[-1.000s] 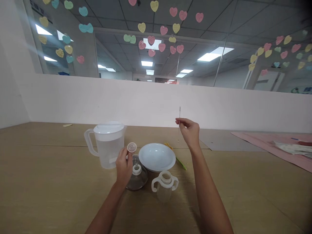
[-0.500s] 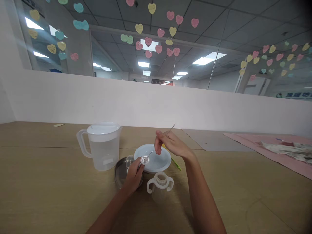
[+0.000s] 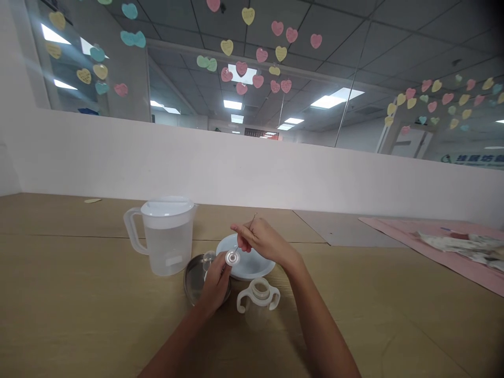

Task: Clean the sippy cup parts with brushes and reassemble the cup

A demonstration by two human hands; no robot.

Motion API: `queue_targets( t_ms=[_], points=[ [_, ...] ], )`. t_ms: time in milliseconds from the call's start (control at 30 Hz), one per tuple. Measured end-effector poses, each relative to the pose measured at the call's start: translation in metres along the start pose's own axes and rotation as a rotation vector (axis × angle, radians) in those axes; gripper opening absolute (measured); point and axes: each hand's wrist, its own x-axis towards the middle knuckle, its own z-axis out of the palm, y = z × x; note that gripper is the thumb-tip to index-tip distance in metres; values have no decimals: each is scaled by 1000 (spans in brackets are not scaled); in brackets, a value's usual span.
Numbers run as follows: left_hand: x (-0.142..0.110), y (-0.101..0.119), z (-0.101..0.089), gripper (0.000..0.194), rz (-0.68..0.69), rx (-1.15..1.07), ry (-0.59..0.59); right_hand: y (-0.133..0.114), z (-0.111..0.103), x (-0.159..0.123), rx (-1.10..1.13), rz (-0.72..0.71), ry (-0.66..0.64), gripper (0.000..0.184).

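Note:
My left hand [image 3: 216, 281] pinches a small round clear plastic disc [image 3: 232, 257], held up over the table. My right hand [image 3: 263, 242] grips a thin wire-like brush [image 3: 249, 223] whose lower tip goes into the middle of the disc. Just behind the hands lies a white plate [image 3: 254, 268]. A grey bowl [image 3: 191, 273] with a small clear part in it sits under my left hand. A two-handled clear baby bottle [image 3: 258, 300] without a cap stands in front of the plate. A clear plastic jug [image 3: 167, 235] of water stands to the left.
The wooden table [image 3: 79, 304] runs to a white partition wall. A green and yellow stick [image 3: 284, 265] lies right of the plate. A pink mat [image 3: 441, 247] with wrappers on it lies at the far right, next to a grey sheet [image 3: 346, 231].
My right hand has come down from in front of the wall to the disc, and the thin brush now goes into it. My left hand lifted the disc away from the bowl.

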Motion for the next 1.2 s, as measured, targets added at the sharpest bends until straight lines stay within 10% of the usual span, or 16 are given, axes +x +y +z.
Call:
queue_targets(
  t_ms=[1200],
  points=[
    [3,-8,2,31,-177,-229,-66,15,45,20,-494,-44,-232,26]
  ],
)
